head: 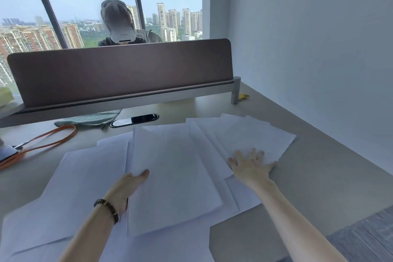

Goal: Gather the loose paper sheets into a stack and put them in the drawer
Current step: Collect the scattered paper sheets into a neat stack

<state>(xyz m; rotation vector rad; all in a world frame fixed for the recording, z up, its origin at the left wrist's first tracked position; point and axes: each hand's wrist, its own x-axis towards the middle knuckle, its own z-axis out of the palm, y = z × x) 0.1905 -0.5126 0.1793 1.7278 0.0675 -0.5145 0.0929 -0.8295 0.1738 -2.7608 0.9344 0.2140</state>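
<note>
From the head camera I see loose paper sheets (89,178) spread across the desk (319,168). My left hand (127,187) grips the left edge of a lifted stack of sheets (170,176), thumb on top. My right hand (251,164) lies flat with fingers spread, pressing on the fanned sheets at the right. An orange cable (42,140) lies at the far left.
</note>
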